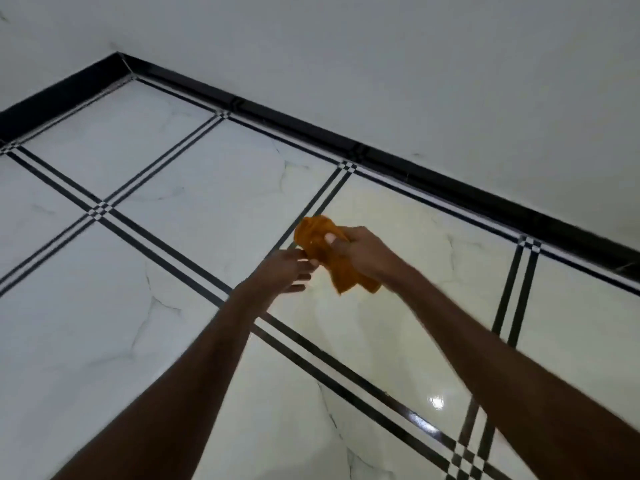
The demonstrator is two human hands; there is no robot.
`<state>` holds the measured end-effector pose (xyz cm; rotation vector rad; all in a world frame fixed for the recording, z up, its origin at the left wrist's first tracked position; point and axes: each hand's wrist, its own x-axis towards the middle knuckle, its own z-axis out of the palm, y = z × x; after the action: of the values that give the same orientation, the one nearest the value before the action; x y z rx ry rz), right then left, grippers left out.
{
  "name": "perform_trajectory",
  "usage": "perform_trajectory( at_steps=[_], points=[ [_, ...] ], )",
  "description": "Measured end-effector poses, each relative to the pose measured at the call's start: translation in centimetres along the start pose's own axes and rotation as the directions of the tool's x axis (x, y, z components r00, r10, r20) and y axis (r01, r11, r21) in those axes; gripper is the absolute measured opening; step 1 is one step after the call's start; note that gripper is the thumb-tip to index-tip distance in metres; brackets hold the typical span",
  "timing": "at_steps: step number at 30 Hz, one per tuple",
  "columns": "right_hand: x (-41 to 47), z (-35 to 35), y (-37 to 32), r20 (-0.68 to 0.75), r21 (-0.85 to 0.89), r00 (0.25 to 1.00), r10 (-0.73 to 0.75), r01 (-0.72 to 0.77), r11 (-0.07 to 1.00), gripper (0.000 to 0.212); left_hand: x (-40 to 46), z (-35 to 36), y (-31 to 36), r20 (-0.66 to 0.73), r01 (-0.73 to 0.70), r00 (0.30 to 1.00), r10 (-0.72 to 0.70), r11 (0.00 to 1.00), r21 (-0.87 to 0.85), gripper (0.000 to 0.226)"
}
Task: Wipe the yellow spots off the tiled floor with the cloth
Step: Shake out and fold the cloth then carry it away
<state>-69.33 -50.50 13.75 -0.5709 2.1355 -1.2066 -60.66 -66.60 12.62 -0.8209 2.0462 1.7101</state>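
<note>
An orange cloth (320,237) is bunched up in the air above the white marble-look tiled floor (194,188). My right hand (360,252) is closed around its middle, with one end sticking up to the left and a tail hanging below. My left hand (285,271) reaches in from the left, its thumb and fingertips touching the cloth's lower left edge. A faint yellowish tint lies on the tiles under and right of my hands (381,327); no distinct yellow spots show up.
Double black lines (162,244) cross the floor in a grid. A black skirting board (311,133) runs along the white walls, which meet in a corner at the upper left. A light glare (437,401) sits on the tile at the lower right.
</note>
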Motion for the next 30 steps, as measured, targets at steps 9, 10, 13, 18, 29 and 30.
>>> perform_trajectory(
  at_steps=[9,10,13,18,29,30],
  points=[
    [-8.0,-18.0,-34.6,-0.188,0.219,0.978,-0.089,0.130,0.967,0.035,-21.0,-10.1,31.6,-0.177,-0.435,0.899,0.400,0.862,-0.261,0.038],
    [-8.9,-19.8,-38.4,-0.223,0.203,0.970,-0.099,0.145,0.968,0.037,-23.6,-11.2,35.2,-0.181,-0.467,0.883,0.433,0.849,-0.248,0.038],
    [-12.2,-25.1,-49.3,-0.278,0.184,0.953,-0.118,0.173,0.968,0.036,-31.9,-14.2,45.6,-0.161,-0.531,0.847,0.507,0.820,-0.212,0.043],
    [-17.2,-30.6,-62.6,-0.496,0.016,0.857,-0.137,0.167,0.986,0.023,-42.3,-16.9,58.9,-0.213,-0.560,0.826,0.522,0.803,-0.203,0.033],
    [-28.7,-37.8,-73.6,-0.381,0.090,0.885,-0.267,0.323,0.942,0.023,-52.1,-14.0,73.9,-0.345,-0.562,0.803,0.486,0.810,-0.167,0.025],
    [-29.0,-38.7,-73.9,-0.382,0.088,0.884,-0.271,0.326,0.941,0.022,-52.4,-13.6,74.5,-0.359,-0.562,0.800,0.481,0.811,-0.164,0.026]
  ],
)
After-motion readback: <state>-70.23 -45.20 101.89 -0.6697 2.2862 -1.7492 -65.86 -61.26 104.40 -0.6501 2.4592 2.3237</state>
